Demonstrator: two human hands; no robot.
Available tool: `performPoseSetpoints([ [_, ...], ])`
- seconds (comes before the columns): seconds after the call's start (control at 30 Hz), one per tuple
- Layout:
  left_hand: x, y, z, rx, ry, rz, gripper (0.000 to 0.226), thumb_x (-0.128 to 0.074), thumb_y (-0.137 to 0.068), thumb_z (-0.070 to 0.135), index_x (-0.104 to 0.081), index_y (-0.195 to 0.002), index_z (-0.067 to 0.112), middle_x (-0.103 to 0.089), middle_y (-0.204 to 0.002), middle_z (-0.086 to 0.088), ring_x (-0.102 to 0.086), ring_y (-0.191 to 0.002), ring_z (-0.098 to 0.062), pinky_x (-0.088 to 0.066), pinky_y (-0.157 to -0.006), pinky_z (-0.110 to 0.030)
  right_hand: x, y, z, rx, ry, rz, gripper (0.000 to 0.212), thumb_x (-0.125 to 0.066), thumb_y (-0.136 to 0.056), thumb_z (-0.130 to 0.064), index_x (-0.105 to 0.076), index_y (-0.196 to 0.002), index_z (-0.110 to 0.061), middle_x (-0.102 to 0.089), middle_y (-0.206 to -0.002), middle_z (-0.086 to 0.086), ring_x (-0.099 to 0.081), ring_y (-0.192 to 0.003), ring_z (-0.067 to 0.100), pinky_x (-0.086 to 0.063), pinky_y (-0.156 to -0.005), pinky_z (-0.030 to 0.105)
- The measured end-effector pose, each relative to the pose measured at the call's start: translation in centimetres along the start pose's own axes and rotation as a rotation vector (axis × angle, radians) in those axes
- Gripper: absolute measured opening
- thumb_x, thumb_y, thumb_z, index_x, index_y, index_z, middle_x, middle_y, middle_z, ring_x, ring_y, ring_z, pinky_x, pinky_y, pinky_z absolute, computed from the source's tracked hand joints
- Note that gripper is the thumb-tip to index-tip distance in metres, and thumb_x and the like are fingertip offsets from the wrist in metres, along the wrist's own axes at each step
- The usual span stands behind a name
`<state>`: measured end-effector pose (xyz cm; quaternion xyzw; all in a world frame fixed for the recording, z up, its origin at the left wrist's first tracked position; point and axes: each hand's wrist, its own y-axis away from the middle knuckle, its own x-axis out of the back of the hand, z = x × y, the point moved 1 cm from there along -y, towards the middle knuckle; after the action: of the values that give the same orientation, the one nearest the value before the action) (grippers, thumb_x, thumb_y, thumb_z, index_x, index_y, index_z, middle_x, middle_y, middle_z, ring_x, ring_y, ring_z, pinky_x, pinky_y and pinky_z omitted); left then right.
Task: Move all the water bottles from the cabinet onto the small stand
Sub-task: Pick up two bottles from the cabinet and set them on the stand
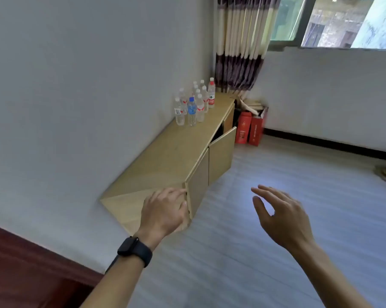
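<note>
Right, your left hand [165, 207] curls its fingers round the top corner of the near door [197, 181] of the cabinet [165, 156] — likely to swing it. Your right hand [281, 214] hovers over the floor [276, 163], fingers spread, holding nothing. The water bottles [193, 103] stand clustered at the cabinet top's far end, along its wall-side edge. A farther door [222, 152] hangs ajar — bare floor in front leaves swinging room. No small stand in view.
</note>
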<state>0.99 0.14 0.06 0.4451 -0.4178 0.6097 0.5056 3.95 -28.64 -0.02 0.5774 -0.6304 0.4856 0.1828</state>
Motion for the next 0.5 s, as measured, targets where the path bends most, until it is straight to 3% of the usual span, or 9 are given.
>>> performPoseSetpoints([
  [0.23, -3.7, -11.5, 0.1, -0.04, -0.039, -0.073, 0.036, -0.045, -0.095, 0.046, -0.059, -0.128, 0.041, -0.062, -0.126, 0.013, -0.054, -0.118, -0.015, -0.04, -0.094, -0.035, -5.7, -9.0, 3.7, -0.006, 0.11, -0.151, 0.027, -0.063, -0.092, -0.035, -0.071, -0.117, -0.031, -0.069, -0.121, -0.01, -0.059, -0.12, 0.019, -0.049, -0.092, 0.043],
  [0.5, -2.3, -30.3, 1.1, -0.045, -0.025, -0.052, 0.035, -0.043, -0.098, 0.044, -0.059, -0.129, 0.039, -0.062, -0.128, 0.01, -0.055, -0.116, -0.017, -0.047, -0.086, -0.034, -9.8, -26.3, 6.8, -0.059, 0.164, -0.278, 0.033, -0.05, -0.096, -0.045, -0.062, -0.127, -0.04, -0.061, -0.13, -0.018, -0.05, -0.125, 0.014, -0.047, -0.094, 0.039],
])
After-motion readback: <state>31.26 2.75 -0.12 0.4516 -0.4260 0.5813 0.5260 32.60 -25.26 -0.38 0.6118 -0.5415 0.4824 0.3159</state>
